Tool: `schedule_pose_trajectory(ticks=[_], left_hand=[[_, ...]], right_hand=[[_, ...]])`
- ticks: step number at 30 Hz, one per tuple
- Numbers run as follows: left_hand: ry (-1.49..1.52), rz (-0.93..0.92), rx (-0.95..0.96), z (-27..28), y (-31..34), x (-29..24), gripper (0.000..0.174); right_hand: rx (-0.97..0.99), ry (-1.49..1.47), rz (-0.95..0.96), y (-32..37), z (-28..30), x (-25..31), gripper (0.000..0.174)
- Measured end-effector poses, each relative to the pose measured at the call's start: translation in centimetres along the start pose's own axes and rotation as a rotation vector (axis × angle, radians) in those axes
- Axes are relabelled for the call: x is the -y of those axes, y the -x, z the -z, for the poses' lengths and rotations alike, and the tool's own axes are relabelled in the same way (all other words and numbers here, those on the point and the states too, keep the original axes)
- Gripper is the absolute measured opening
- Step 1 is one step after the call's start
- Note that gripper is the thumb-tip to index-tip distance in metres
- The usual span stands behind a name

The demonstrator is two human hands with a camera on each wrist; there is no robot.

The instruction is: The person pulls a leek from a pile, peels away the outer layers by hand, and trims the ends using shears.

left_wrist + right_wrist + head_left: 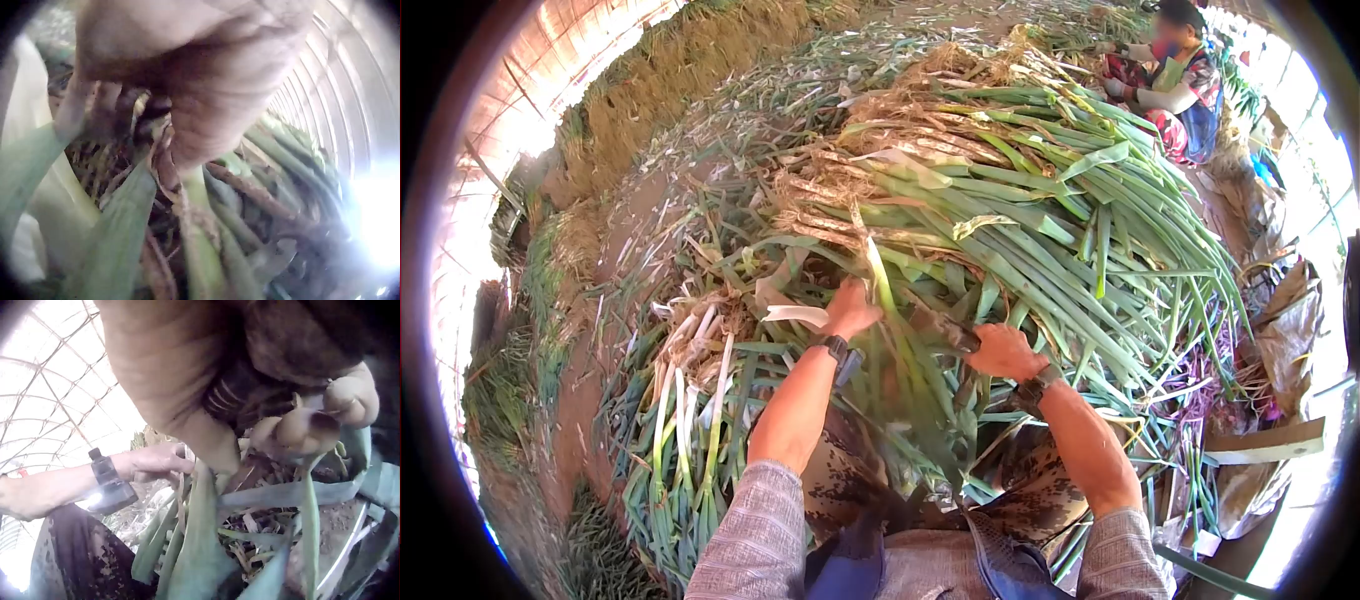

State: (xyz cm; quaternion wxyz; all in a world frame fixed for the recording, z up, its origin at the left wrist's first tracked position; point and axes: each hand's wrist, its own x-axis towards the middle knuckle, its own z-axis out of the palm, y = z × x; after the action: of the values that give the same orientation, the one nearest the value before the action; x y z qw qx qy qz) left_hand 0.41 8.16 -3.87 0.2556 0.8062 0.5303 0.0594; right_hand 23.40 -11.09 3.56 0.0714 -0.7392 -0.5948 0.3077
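In the head view my left hand point(852, 310) grips a leek point(881, 275), roots up and green leaves hanging towards the lap. The left wrist view shows the fingers of that hand point(206, 81) curled among stalks and dry outer leaves. To its right, my right hand point(1003, 352) is closed round a dark tool point(950, 328); its far end is hard to make out. A dark ridged handle point(228, 394) lies inside the curled right hand point(181, 381) in the right wrist view, with green leaves point(200, 531) just below the thumb.
A large heap of leeks point(1020, 210) lies beyond my hands, roots towards the left. Several paler, stripped leeks point(690, 420) lie at the left. Loose leaves litter the ground. Another person point(1180, 90) sits at the back right. A wooden board point(1265, 441) is at the right.
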Motion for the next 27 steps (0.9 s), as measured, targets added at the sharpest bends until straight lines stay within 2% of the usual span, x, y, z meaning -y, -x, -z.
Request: schedule_pose_trajectory(ticks=[1,2,5,6,7,9,10,11,13,15,17,18,19,21,22,27], left_hand=[[-0.183,-0.093,-0.374,-0.2,0.3,-0.4,0.044],[-0.133,-0.011,-0.319,0.1,-0.3,-0.8,0.041],[0.032,0.009,-0.349,-0.1,-1.4,-1.1,0.037],[0.087,0.063,-0.224,0.1,-1.6,-1.1,0.038],[0.085,0.058,-0.218,-1.0,-2.1,-0.1,0.038],[0.152,-0.031,-0.366,-3.3,-3.7,2.0,0.038],[0.432,0.060,-0.228,-2.9,-5.0,2.2,0.038],[0.685,0.077,-0.212,-2.8,-5.8,2.6,0.035],[1.195,0.263,-0.110,1.1,-3.0,-2.1,0.034],[1.154,0.217,-0.086,1.0,-3.2,-2.1,0.029],[1.157,0.136,-0.003,1.5,-3.2,-3.0,0.025],[1.138,0.104,0.057,2.7,-2.1,-4.3,0.021],[1.135,0.098,0.059,2.9,-1.8,-4.9,0.021],[1.175,-0.030,0.067,3.5,-1.2,-5.9,0.019],[1.158,-0.080,0.035,3.9,-0.5,-6.0,0.025],[1.242,-0.076,0.112,4.5,0.4,-5.7,0.028]], right_hand=[[-0.083,0.056,0.066,0.0,-0.5,-0.4,0.045],[-0.032,0.016,0.021,0.2,-0.8,-1.0,0.042],[-0.060,0.011,0.028,0.5,-1.5,-1.7,0.041],[-0.061,0.007,0.020,0.7,-1.5,-2.0,0.041],[-0.053,0.001,0.035,0.9,-1.5,-2.2,0.040],[-0.054,-0.008,0.048,1.0,-1.3,-2.3,0.040],[-0.062,-0.021,0.056,1.0,-1.2,-2.2,0.038],[-0.069,-0.035,0.062,1.1,-1.1,-2.2,0.037],[-0.104,-0.056,0.071,1.1,-0.8,-1.9,0.036],[-0.144,-0.077,0.085,0.8,-0.8,-1.8,0.035],[-0.279,-0.072,0.111,0.5,-0.9,-2.1,0.034],[-0.284,-0.072,0.108,0.6,-0.8,-2.1,0.034],[-0.335,-0.077,0.138,0.6,-0.7,-2.0,0.032],[-0.392,-0.088,0.170,0.4,-0.7,-1.9,0.030],[-0.446,-0.094,0.196,0.4,-0.8,-2.0,0.031],[-0.574,-0.104,0.316,0.1,0.6,-0.7,0.031]])
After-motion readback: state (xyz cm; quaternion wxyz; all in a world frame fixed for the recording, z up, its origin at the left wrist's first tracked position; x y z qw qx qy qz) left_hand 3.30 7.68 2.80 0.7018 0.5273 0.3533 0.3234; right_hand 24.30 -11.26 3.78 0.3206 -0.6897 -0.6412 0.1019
